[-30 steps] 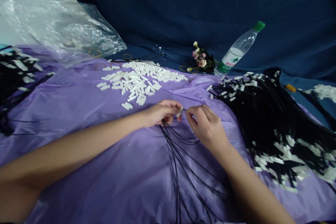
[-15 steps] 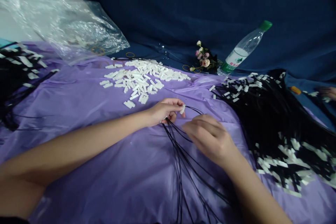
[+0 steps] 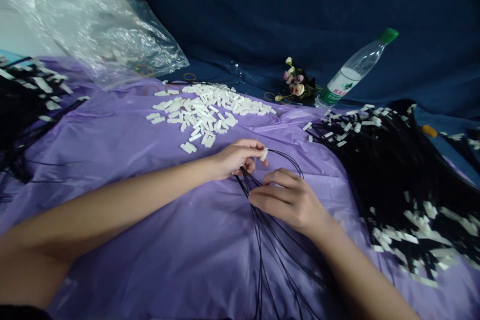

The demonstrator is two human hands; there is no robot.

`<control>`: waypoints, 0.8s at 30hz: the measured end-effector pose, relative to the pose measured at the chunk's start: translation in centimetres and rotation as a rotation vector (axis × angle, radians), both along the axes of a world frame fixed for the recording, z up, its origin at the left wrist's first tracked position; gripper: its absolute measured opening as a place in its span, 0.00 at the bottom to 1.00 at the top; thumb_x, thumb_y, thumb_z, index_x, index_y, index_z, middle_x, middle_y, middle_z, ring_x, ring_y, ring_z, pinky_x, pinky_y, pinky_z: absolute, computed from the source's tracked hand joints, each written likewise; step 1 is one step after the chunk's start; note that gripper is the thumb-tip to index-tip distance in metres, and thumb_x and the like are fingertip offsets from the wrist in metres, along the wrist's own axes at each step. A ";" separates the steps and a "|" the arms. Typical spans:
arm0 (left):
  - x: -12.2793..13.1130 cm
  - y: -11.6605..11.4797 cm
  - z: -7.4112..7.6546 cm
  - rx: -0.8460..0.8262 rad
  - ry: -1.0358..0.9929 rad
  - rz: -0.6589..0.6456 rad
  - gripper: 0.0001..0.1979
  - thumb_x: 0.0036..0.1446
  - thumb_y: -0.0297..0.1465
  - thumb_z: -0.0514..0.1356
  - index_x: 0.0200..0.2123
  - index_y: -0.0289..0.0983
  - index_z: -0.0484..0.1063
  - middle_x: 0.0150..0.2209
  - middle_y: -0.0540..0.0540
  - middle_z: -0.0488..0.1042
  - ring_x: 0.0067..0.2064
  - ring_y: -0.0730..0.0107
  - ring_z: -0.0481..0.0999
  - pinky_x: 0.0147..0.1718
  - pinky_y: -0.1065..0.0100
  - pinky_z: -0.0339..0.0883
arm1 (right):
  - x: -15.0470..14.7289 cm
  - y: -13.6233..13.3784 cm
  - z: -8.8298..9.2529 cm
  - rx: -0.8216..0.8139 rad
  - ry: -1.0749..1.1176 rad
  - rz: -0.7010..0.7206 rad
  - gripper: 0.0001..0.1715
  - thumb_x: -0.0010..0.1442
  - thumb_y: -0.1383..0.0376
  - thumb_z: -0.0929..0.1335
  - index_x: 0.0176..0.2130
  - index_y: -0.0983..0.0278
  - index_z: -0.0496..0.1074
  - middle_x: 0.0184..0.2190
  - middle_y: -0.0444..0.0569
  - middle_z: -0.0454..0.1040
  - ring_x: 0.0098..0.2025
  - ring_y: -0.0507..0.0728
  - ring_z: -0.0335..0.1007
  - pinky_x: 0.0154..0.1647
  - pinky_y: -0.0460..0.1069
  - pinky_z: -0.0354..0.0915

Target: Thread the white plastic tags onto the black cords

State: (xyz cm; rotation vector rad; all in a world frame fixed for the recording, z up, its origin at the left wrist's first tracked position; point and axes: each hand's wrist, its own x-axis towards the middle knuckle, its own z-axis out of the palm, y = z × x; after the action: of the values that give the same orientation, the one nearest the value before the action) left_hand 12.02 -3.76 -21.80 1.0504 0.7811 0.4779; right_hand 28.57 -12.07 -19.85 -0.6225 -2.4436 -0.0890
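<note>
Head view: left hand [image 3: 240, 159] pinches a white connector [image 3: 264, 154] at its fingertips, thin black wires arching from it; right hand [image 3: 287, 195], fingers part-curled, is by the hanging wires [image 3: 258, 232], grip cannot be told. Judged partway: white-ended wire mass [image 3: 378, 160] at right seems done; heaped loose connectors [image 3: 204, 110] appear unwired

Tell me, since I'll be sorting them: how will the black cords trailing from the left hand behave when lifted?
The black cords are probably bendy but springy: some arc smoothly beside the left hand. Being thin, they're likely light. Their spread, crossing strands may snag.
</note>
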 end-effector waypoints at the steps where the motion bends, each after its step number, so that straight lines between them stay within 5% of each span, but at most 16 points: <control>1: 0.0 0.0 -0.1 -0.003 -0.006 0.004 0.07 0.55 0.32 0.59 0.37 0.36 0.66 0.32 0.49 0.72 0.17 0.85 0.63 0.13 0.74 0.39 | 0.1 0.1 0.0 0.011 0.012 0.006 0.06 0.59 0.73 0.68 0.34 0.63 0.74 0.33 0.43 0.80 0.37 0.54 0.72 0.33 0.50 0.68; 8: 0.0 0.1 -0.7 -0.008 -0.042 0.004 0.08 0.54 0.32 0.59 0.36 0.36 0.66 0.32 0.49 0.72 0.18 0.84 0.63 0.14 0.74 0.43 | 0.6 0.4 -0.9 -0.204 0.321 0.011 0.12 0.57 0.76 0.67 0.40 0.61 0.73 0.34 0.46 0.79 0.36 0.53 0.74 0.39 0.51 0.72; 16: 0.1 0.1 -0.4 -0.032 -0.025 0.002 0.06 0.55 0.31 0.59 0.35 0.36 0.65 0.31 0.49 0.71 0.16 0.84 0.62 0.12 0.74 0.39 | 1.1 1.5 0.1 -0.641 1.404 -0.286 0.20 0.46 0.73 0.76 0.38 0.60 0.70 0.27 0.38 0.76 0.29 0.48 0.74 0.33 0.43 0.73; 21: 0.2 0.0 0.0 -0.011 -0.007 0.005 0.03 0.57 0.30 0.57 0.34 0.36 0.65 0.31 0.47 0.72 0.14 0.85 0.60 0.11 0.73 0.37 | 5.3 2.6 0.9 -0.760 1.885 -0.189 0.11 0.49 0.72 0.76 0.31 0.62 0.72 0.29 0.34 0.76 0.35 0.42 0.74 0.40 0.35 0.71; 24: 0.2 -0.1 -0.2 -0.001 -0.003 0.007 0.03 0.57 0.30 0.56 0.35 0.36 0.65 0.31 0.48 0.72 0.14 0.85 0.60 0.11 0.73 0.38 | 7.2 2.6 1.1 -0.793 1.986 -0.087 0.10 0.50 0.68 0.76 0.32 0.63 0.74 0.31 0.35 0.76 0.35 0.40 0.74 0.35 0.30 0.69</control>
State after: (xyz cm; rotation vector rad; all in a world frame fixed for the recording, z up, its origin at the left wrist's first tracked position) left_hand 12.24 -3.86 -21.97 1.0463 0.7821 0.4854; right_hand 35.73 -9.50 -18.71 -0.5794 -0.4208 0.9885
